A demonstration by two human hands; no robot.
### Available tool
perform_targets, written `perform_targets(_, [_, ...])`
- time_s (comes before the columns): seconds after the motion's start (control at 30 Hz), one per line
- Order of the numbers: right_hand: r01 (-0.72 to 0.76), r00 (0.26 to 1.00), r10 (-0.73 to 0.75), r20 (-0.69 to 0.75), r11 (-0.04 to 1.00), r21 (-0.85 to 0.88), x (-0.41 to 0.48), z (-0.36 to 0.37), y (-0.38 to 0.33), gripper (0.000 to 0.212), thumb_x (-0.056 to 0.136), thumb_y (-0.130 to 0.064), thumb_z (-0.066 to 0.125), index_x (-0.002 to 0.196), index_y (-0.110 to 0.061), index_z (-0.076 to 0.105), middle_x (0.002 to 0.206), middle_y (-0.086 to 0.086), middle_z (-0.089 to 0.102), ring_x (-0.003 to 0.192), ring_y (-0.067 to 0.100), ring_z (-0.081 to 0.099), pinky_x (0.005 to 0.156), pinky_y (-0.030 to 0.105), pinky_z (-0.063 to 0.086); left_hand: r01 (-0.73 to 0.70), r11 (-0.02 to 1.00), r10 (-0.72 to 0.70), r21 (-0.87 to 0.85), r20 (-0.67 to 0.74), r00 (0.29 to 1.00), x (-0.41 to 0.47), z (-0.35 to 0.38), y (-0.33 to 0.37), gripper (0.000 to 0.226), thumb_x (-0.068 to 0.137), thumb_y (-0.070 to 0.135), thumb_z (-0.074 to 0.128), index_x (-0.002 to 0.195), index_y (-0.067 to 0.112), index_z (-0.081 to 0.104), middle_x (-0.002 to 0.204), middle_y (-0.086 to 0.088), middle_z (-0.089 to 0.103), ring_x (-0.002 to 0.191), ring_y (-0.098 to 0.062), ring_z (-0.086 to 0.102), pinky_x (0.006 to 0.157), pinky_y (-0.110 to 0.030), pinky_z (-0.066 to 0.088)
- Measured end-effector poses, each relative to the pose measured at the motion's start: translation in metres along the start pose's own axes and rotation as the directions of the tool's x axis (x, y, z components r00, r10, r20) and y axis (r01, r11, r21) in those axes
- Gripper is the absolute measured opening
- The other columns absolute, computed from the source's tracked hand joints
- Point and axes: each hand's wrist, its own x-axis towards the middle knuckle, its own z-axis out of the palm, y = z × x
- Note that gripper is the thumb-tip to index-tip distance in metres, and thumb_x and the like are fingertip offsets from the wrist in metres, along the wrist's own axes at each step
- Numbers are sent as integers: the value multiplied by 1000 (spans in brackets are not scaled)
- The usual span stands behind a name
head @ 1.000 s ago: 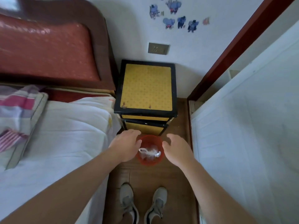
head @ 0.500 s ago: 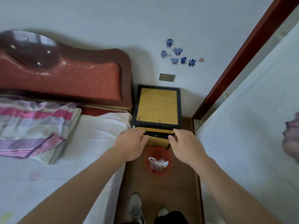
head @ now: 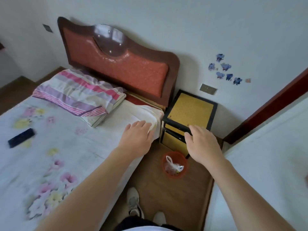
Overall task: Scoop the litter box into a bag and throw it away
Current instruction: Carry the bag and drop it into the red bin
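- Your left hand [head: 136,137] is held out palm down over the near corner of the bed [head: 66,147], fingers straight and loosely apart, gripping nothing; contact with the sheet cannot be told.
- Your right hand [head: 203,144] is the same: palm down, fingers spread, empty, in front of the nightstand's front edge and up and to the right of the bin.
- Bed fills the left side, floral sheet; red padded headboard [head: 133,67] stands against the wall.
- White panel [head: 266,164] fills the right side, with a dark red door frame [head: 266,107] slanting above it.
- Striped pillow [head: 78,94] lies at the head of the bed, just below the headboard.
- Nightstand [head: 190,110], yellow top with black frame, sits between bed and door frame, against the wall.
- Wooden floor [head: 166,197] runs between bed and panel; your two shoes [head: 133,202] stand on it near the bottom edge.
- Orange bin [head: 175,176] stands on the floor just in front of the nightstand.
- Bag [head: 171,165], white plastic, tied at the top, lies inside the bin.
- Dark flat object [head: 21,137] lies on the sheet at far left, well apart from your hands.
- Blue stickers [head: 224,69] and a wall plate [head: 208,89] sit on the wall above the nightstand.
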Motion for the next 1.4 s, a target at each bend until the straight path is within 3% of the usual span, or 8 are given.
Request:
perform_targets(0.17, [137, 989, -133, 64, 989, -51, -25, -2, -40, 55, 104, -44, 24, 148, -15, 38, 152, 2, 43, 142, 20, 35, 117, 42, 31, 137, 991, -137, -6, -63, 989, -61, -12, -20, 45, 105, 41, 26, 141, 23, 45, 146, 2, 46, 137, -19, 38, 114, -36, 27])
perform_targets(0.3, [263, 963, -258, 82, 963, -59, -44, -2, -91, 53, 104, -42, 25, 149, -15, 37, 154, 2, 40, 144, 19, 32, 119, 38, 27, 237, 972, -237, -12, -99, 966, -109, -22, -49, 46, 105, 42, 25, 143, 24, 43, 148, 2, 44, 139, -20, 36, 116, -37, 24])
perform_targets(0.43, [376, 924, -373, 85, 926, -20, -66, 2, -154, 31, 103, -32, 30, 111, -18, 56, 116, -1, 59, 116, 20, 52, 94, 33, 44, 333, 943, -331, -14, -160, 930, -165, -32, -94, 45, 104, 41, 25, 140, 23, 45, 144, 1, 48, 135, -21, 39, 115, -38, 27])
perform_targets(0.5, [429, 900, -427, 87, 903, -13, -81, 7, -189, 23, 101, -30, 31, 88, -22, 49, 93, -6, 53, 97, 18, 53, 78, 30, 39, 384, 923, -380, -13, -180, 907, -199, -37, -120, 44, 104, 40, 25, 136, 21, 48, 136, 2, 52, 129, -21, 43, 111, -37, 31])
perform_targets(0.73, [636, 763, -635, 121, 771, 43, -151, 43, -319, 22, 99, -31, 34, 82, -21, 44, 82, -8, 45, 84, 13, 46, 75, 29, 37, 574, 818, -565, -32, -231, 792, -339, -42, -206, 41, 103, 39, 30, 131, 19, 52, 132, 0, 55, 127, -25, 46, 106, -38, 35])
perform_targets(0.9, [771, 626, -772, 113, 634, 56, -205, 73, -399, 22, 98, -32, 36, 95, -16, 52, 94, -3, 56, 93, 21, 53, 81, 37, 43, 716, 694, -708, -77, -260, 657, -441, -44, -253, 44, 103, 38, 31, 141, 20, 45, 144, -2, 50, 134, -26, 43, 109, -39, 31])
perform_targets(1.13, [900, 410, -896, 171, 428, 88, -267, 102, -492, 28, 98, -29, 38, 113, -13, 56, 108, 1, 58, 106, 24, 51, 90, 36, 39, 848, 497, -853, -185, -285, 438, -544, -39, -285, 42, 102, 35, 34, 135, 17, 52, 138, -5, 56, 130, -30, 47, 108, -42, 34])
perform_targets(1.4, [987, 50, -973, 227, 83, 138, -328, 138, -594, 34, 101, -32, 38, 121, -11, 55, 124, 6, 59, 117, 27, 49, 96, 37, 40, 931, 150, -966, -333, -252, 65, -646, -38, -291, 42, 102, 34, 35, 140, 20, 47, 137, -2, 55, 125, -27, 49, 101, -39, 38])
